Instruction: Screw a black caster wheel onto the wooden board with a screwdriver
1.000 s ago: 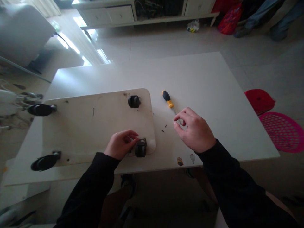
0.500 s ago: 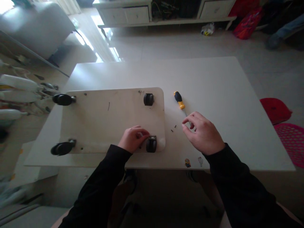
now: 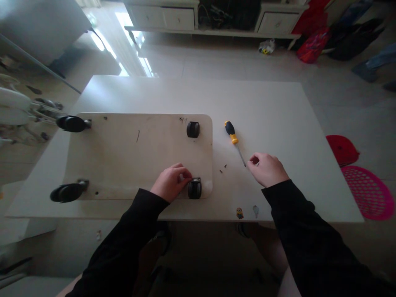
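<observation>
A pale wooden board point(image 3: 139, 156) lies on the white table point(image 3: 266, 107) with a black caster at each corner. My left hand point(image 3: 171, 181) rests over its near edge, thumb and fingers pinched at the mounting plate of the near right caster point(image 3: 194, 189). My right hand point(image 3: 268, 170) is closed in a pinch just right of a screwdriver's tip; whatever its fingertips hold is too small to make out. The screwdriver point(image 3: 230, 128), with its black and yellow handle, lies to the right of the board. Two small dark screws point(image 3: 225, 166) are on the table between the board and my right hand.
The far right caster point(image 3: 193, 129) and two left casters point(image 3: 72, 123) stand up from the board. Two stickers point(image 3: 239, 213) are at the table's near edge. A pink perforated seat point(image 3: 368, 192) is at the right; a white cabinet point(image 3: 179, 18) stands beyond the table.
My right hand has moved off the screwdriver's shaft to the right, its fingers drawing closer together. My left hand stays at the caster. The whole view has shifted slightly.
</observation>
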`<state>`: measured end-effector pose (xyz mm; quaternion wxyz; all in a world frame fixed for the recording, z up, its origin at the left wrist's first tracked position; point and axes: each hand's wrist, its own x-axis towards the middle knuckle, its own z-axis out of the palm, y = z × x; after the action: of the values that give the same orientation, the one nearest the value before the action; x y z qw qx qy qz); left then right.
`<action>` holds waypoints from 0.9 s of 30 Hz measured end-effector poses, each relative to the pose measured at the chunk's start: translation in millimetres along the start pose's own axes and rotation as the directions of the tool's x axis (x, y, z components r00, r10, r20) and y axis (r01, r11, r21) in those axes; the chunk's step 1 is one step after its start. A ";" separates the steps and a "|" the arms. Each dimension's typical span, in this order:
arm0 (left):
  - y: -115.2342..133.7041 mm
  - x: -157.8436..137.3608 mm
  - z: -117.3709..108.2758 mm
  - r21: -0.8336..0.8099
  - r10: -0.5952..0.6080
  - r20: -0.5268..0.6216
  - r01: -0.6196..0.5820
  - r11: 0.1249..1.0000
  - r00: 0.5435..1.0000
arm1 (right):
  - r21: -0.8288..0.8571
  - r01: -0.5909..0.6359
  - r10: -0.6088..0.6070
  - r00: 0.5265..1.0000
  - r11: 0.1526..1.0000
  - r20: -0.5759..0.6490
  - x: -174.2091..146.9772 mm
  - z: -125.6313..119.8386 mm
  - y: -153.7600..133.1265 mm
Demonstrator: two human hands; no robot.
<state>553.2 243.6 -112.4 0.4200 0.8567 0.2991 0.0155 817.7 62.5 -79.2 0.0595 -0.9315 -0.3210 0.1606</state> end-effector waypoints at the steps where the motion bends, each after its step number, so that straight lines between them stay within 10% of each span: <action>1: 0.0 0.1 -0.1 0.005 -0.004 0.002 0.004 1.000 1.000 | 0.006 -0.030 0.030 1.000 1.000 0.002 4.1 -0.1 0.4; 27: 1.1 -10.2 -12.0 0.018 0.054 -0.099 -0.052 0.998 0.994 | 0.129 0.071 -0.057 0.993 0.989 -0.107 77.1 43.8 -49.2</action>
<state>542.0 246.2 -101.5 0.3974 0.8658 0.2967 0.0668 831.7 149.2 -130.0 0.1426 -0.9217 -0.3358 0.1315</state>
